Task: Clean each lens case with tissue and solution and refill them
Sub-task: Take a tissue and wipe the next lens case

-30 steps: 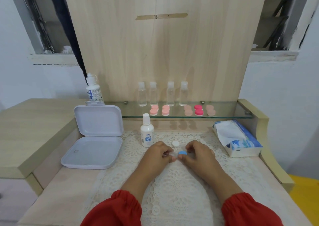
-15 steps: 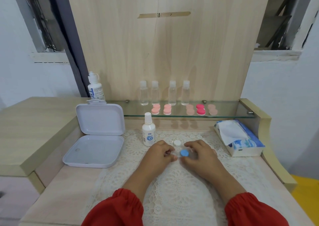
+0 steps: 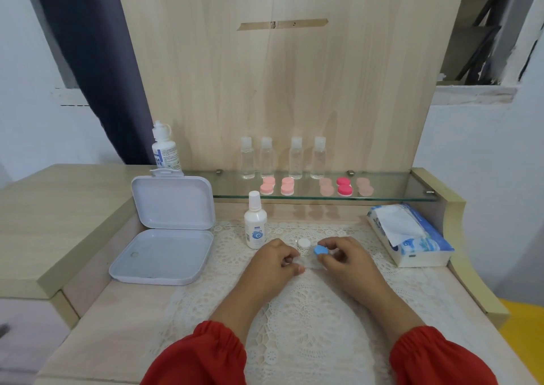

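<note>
Right hand [image 3: 344, 259] pinching blue cap [image 3: 319, 250] with curled fingers; left hand [image 3: 275, 259] curled, gripping clear lens case [image 3: 307, 262]; white cap [image 3: 303, 243] just beside.

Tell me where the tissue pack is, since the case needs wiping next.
In the head view, the tissue pack lies at the table's right edge, just below the glass shelf and right of the right hand.

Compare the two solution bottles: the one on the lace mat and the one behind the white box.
The mat bottle stands near the hands, its narrow cap closed; the rear bottle stands on the raised ledge, farther back. The mat bottle bears a round blue mark, the rear bottle a blue-lettered label. Both are white and upright.
</note>
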`<move>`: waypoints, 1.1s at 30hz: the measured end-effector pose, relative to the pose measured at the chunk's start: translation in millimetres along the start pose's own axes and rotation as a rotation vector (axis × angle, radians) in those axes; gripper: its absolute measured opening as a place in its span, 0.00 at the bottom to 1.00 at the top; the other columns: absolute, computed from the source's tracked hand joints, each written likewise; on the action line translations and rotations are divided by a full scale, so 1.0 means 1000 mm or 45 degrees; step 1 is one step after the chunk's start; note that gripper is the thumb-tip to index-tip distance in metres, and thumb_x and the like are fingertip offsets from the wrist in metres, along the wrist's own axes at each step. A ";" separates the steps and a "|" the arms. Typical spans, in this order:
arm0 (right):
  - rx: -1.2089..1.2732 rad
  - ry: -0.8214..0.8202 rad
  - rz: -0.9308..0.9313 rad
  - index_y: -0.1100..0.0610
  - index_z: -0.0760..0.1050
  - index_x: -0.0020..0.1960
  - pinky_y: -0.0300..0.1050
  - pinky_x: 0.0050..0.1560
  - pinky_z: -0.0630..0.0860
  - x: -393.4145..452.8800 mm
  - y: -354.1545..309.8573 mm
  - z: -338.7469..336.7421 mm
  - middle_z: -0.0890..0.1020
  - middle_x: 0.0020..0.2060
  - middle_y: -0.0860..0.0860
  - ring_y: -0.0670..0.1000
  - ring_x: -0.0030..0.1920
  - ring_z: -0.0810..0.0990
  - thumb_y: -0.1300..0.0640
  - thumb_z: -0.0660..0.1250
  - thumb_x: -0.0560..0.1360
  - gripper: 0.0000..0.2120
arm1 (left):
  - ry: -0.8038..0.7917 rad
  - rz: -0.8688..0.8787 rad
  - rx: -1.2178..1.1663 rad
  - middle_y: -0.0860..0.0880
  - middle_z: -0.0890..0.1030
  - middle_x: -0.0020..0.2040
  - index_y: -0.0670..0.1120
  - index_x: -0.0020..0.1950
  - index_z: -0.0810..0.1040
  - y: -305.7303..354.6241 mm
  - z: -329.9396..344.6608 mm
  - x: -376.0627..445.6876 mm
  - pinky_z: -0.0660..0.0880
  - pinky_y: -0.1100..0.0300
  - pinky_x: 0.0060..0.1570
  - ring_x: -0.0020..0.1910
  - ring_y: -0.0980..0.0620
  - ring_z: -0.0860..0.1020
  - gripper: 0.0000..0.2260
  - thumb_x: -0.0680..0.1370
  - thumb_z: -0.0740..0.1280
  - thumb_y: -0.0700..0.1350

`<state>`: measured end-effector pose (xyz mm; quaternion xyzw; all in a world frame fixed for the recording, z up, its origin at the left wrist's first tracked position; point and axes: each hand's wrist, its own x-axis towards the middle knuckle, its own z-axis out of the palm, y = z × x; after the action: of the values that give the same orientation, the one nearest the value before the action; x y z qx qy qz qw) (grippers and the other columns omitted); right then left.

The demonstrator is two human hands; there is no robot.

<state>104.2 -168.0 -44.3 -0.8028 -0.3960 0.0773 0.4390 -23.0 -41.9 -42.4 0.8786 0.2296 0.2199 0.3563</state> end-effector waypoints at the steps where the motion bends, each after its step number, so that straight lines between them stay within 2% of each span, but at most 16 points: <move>1: 0.025 0.012 0.036 0.43 0.78 0.50 0.37 0.45 0.71 0.003 0.001 -0.001 0.76 0.49 0.44 0.42 0.45 0.76 0.52 0.68 0.75 0.06 | 0.003 -0.005 0.002 0.57 0.72 0.44 0.48 0.55 0.81 0.000 0.000 0.000 0.65 0.71 0.43 0.41 0.62 0.71 0.10 0.74 0.71 0.46; 3: -0.031 0.008 0.079 0.48 0.79 0.55 0.35 0.40 0.68 0.010 0.003 -0.003 0.75 0.46 0.47 0.42 0.43 0.75 0.52 0.68 0.75 0.09 | 0.003 -0.010 0.002 0.57 0.72 0.45 0.49 0.54 0.81 0.001 -0.001 -0.002 0.66 0.71 0.43 0.42 0.62 0.72 0.09 0.74 0.71 0.47; 6: -0.196 -0.035 0.111 0.49 0.77 0.61 0.33 0.36 0.65 0.021 0.005 -0.002 0.74 0.45 0.47 0.42 0.41 0.73 0.50 0.66 0.76 0.14 | -0.003 -0.014 0.003 0.56 0.73 0.46 0.49 0.53 0.80 0.001 -0.002 -0.004 0.67 0.72 0.44 0.43 0.61 0.72 0.09 0.74 0.71 0.47; 10: -0.250 -0.046 0.136 0.47 0.74 0.66 0.35 0.38 0.66 0.024 0.004 0.000 0.74 0.46 0.45 0.44 0.44 0.73 0.48 0.66 0.77 0.18 | 0.044 -0.049 -0.056 0.55 0.73 0.43 0.50 0.50 0.79 0.002 -0.006 -0.006 0.68 0.73 0.41 0.39 0.61 0.72 0.05 0.75 0.71 0.45; 12: -0.174 0.007 0.142 0.47 0.75 0.64 0.37 0.41 0.67 0.020 0.006 0.000 0.75 0.46 0.45 0.43 0.44 0.74 0.51 0.66 0.77 0.16 | 0.063 -0.074 -0.120 0.55 0.74 0.41 0.50 0.49 0.79 0.003 -0.007 -0.006 0.69 0.73 0.40 0.38 0.61 0.72 0.04 0.75 0.70 0.44; 16: -0.131 0.048 0.124 0.50 0.79 0.56 0.34 0.39 0.67 0.017 0.008 0.002 0.73 0.44 0.42 0.41 0.43 0.73 0.56 0.64 0.77 0.10 | 0.103 -0.126 -0.255 0.56 0.76 0.39 0.53 0.46 0.78 0.005 -0.011 -0.009 0.71 0.74 0.42 0.38 0.62 0.73 0.06 0.75 0.71 0.42; 19: -0.207 0.011 0.082 0.46 0.78 0.57 0.32 0.38 0.64 0.016 0.006 0.002 0.72 0.45 0.41 0.40 0.42 0.72 0.56 0.62 0.78 0.12 | 0.159 -0.174 -0.330 0.56 0.76 0.39 0.52 0.47 0.79 0.005 -0.014 -0.012 0.71 0.75 0.41 0.36 0.63 0.73 0.06 0.74 0.72 0.41; 23: -0.182 0.027 0.076 0.45 0.77 0.60 0.37 0.40 0.67 0.014 0.004 0.002 0.74 0.46 0.42 0.41 0.43 0.73 0.54 0.63 0.77 0.13 | 0.239 -0.237 -0.365 0.53 0.78 0.42 0.49 0.51 0.81 0.001 -0.021 -0.022 0.71 0.75 0.40 0.39 0.61 0.75 0.08 0.74 0.73 0.42; 25: -0.158 0.035 0.078 0.45 0.77 0.60 0.37 0.40 0.68 0.014 0.005 0.002 0.74 0.46 0.42 0.41 0.43 0.73 0.54 0.64 0.77 0.13 | 0.300 -0.264 -0.399 0.51 0.79 0.44 0.49 0.53 0.81 -0.003 -0.029 -0.028 0.72 0.73 0.42 0.41 0.59 0.77 0.09 0.73 0.73 0.42; 27: -0.152 0.034 0.072 0.46 0.77 0.59 0.36 0.38 0.67 0.014 0.006 0.002 0.74 0.45 0.42 0.41 0.43 0.73 0.54 0.64 0.77 0.12 | 0.383 -0.290 -0.446 0.51 0.80 0.42 0.49 0.51 0.82 -0.005 -0.042 -0.034 0.72 0.70 0.43 0.41 0.58 0.77 0.09 0.72 0.74 0.41; 31: -0.121 0.037 0.082 0.47 0.78 0.59 0.39 0.41 0.68 0.014 0.007 0.002 0.74 0.45 0.42 0.42 0.43 0.73 0.56 0.64 0.77 0.12 | 0.571 -0.289 -0.498 0.55 0.81 0.36 0.52 0.43 0.82 -0.011 -0.080 -0.044 0.72 0.73 0.38 0.35 0.64 0.78 0.09 0.71 0.74 0.37; 33: -0.117 0.036 0.082 0.47 0.78 0.59 0.37 0.40 0.67 0.014 0.007 0.002 0.74 0.45 0.42 0.42 0.43 0.73 0.56 0.64 0.77 0.12 | 0.661 -0.316 -0.426 0.54 0.80 0.37 0.51 0.42 0.80 -0.019 -0.101 -0.045 0.71 0.70 0.39 0.36 0.60 0.77 0.09 0.72 0.73 0.37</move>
<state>116.4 -158.8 -47.9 -0.8354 -0.3669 0.0617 0.4045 -119.1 -1.6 -0.3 0.6878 0.3788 0.4258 0.4495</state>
